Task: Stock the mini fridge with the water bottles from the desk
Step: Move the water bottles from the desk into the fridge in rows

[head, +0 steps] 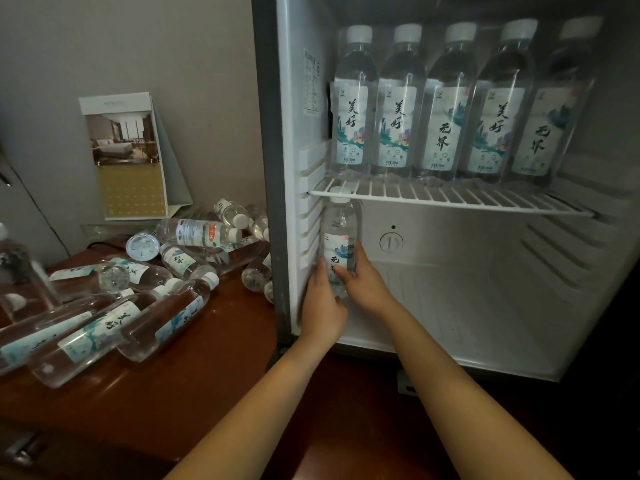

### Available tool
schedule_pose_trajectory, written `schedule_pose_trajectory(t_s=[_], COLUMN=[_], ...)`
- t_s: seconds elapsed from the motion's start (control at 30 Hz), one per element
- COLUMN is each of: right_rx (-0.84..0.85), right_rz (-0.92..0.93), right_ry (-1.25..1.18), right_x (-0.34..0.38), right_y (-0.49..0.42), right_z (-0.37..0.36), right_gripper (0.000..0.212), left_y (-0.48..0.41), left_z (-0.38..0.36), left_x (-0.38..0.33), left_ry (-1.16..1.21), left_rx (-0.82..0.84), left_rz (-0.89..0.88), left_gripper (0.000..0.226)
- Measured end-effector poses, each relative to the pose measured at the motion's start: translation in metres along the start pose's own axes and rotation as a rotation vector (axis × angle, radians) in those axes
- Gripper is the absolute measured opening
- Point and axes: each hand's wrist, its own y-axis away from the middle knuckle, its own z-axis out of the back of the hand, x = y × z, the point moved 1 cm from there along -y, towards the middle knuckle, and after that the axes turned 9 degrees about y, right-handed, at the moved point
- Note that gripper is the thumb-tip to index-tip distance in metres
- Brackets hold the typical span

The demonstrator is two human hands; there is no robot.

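The mini fridge [287, 168] stands open on the right. Several water bottles [446, 105] stand in a row on its white wire shelf [450, 199]. Below that shelf, at the far left of the lower compartment, one upright water bottle [340, 230] is held by both hands. My left hand [320, 306] grips its lower left side and my right hand [363, 278] wraps its lower right side. Its cap sits just under the shelf. On the wooden desk [194, 368] to the left lie several more bottles [100, 327] on their sides.
A standing calendar card [124, 154] leans against the wall behind the desk bottles. A round thermostat dial [391, 241] sits on the fridge's back wall. The lower fridge floor [450, 306] to the right of the held bottle holds nothing. A dark cable [38, 209] runs down the wall.
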Motion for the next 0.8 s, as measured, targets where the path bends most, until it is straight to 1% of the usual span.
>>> schedule_pose_trajectory(t_s=[0.17,0.43,0.53,0.57,0.63,0.67,0.73,0.8], right_rx=[0.033,0.103,0.119,0.100,-0.012,-0.099,-0.265,-0.334], right_rz=[-0.018,-0.064,-0.132,-0.155,-0.173,-0.180,-0.195,-0.184], right_ry=[0.008,0.065,0.066,0.075,0.075,0.056,0.018,-0.095], right_x=[0.001,0.010,0.012,0.014,0.017,0.019,0.026,0.035], right_y=[0.000,0.008,0.021,0.028,0.041,0.048,0.059,0.067], right_z=[0.003,0.010,0.013,0.013,0.014,0.012,0.005,-0.008], right_gripper=[0.067,0.063,0.071,0.072,0.063,0.056,0.037,0.017], left_y=[-0.002,-0.003,0.015,0.023,0.043,0.053,0.070,0.081], left_z=[0.000,0.004,0.014,0.018,0.031,0.040,0.060,0.082], left_x=[0.000,-0.002,-0.009,-0.011,-0.013,-0.012,-0.007,0.001], left_ry=[-0.026,-0.034,-0.048,-0.031,0.039,0.062,0.046,0.054], left_rx=[0.035,0.107,0.200,0.246,0.299,0.295,0.243,0.178], left_rz=[0.035,0.064,0.042,0.055,0.095,0.091,0.028,0.015], left_gripper=[0.078,0.081,0.080,0.078,0.070,0.063,0.046,0.034])
